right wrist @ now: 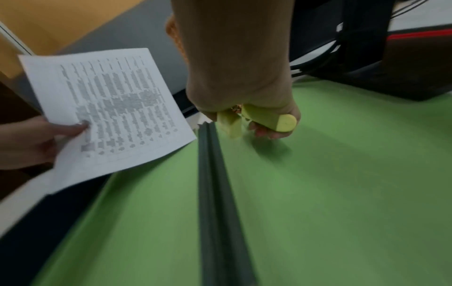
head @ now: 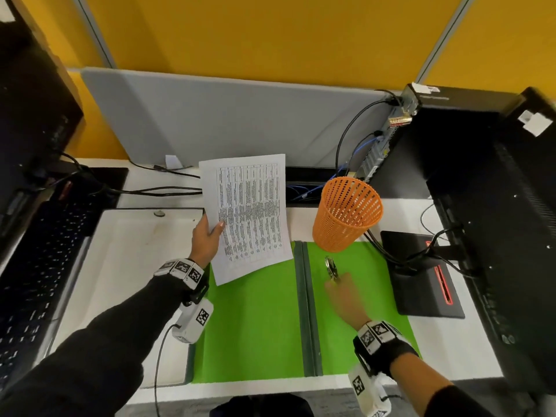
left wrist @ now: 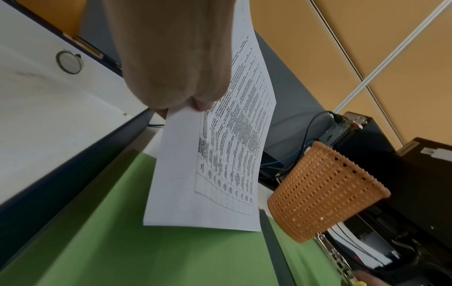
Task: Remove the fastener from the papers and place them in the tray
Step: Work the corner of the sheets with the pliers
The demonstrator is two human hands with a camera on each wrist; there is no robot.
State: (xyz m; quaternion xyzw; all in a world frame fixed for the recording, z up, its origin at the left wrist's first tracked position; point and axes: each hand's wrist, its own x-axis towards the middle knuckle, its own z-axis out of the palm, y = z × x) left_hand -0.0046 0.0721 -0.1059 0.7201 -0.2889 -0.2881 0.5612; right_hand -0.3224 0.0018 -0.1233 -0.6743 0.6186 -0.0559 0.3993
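Observation:
My left hand (head: 214, 230) pinches a printed stack of papers (head: 252, 212) by its left edge, thumb on top, and holds it tilted above the far left corner of an open green folder (head: 255, 326). In the left wrist view the papers (left wrist: 220, 164) hang from the hand (left wrist: 176, 58). The white tray (head: 120, 266) lies just left of that hand. My right hand (head: 338, 282) hovers over the folder's right half, gripping a metal tool (head: 331, 267) with yellow-green handles (right wrist: 269, 118). No fastener shows on the papers (right wrist: 110, 106).
An orange mesh basket (head: 346, 215) stands beyond the folder's right half. Black computer cases and cables crowd the right side, with a monitor base (head: 421, 275) beside the folder. A keyboard (head: 39, 281) lies at the left. A grey divider panel (head: 225, 121) closes the back.

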